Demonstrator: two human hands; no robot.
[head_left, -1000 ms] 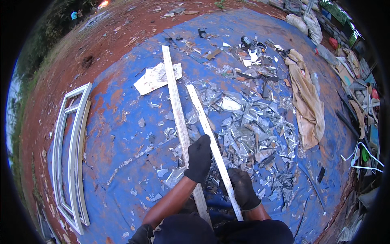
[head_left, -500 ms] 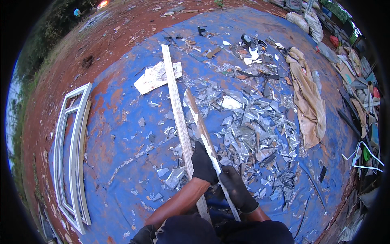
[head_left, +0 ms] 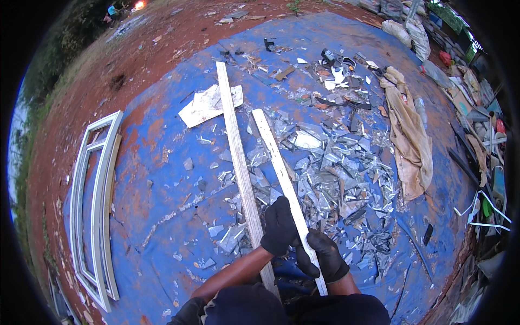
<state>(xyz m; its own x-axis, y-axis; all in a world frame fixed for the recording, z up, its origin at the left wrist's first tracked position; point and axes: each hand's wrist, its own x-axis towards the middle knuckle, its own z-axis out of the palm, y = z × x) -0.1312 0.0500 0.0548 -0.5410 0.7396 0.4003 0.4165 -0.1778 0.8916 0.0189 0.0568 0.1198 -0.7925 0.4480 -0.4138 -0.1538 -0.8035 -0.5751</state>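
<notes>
A long white-painted wooden strip (head_left: 278, 163) slants away from me over the blue sheet. My right hand (head_left: 324, 255), in a black glove, is closed round its near end. Just farther up, my gloved left hand (head_left: 279, 227) grips the same strip from its left side; part of those fingers is hidden. Left of it, a second, weathered wooden strip (head_left: 238, 154) runs nearly alongside, its far end crossing a whitish flat board (head_left: 201, 108). Broken glass pieces (head_left: 346, 181) lie heaped to the right of my hands.
White window frames (head_left: 95, 211) lie at the left on the blue sheet (head_left: 157, 216). A tan cloth (head_left: 409, 141) stretches along the right. Sacks (head_left: 417, 35) and mixed scrap line the right edge. Far left, a person (head_left: 112, 11) is near a fire (head_left: 139, 5).
The held strip has rolled over, so its smooth white face shows instead of the rough brown side. Its far end has shifted slightly right and away, and both hands have moved slightly right.
</notes>
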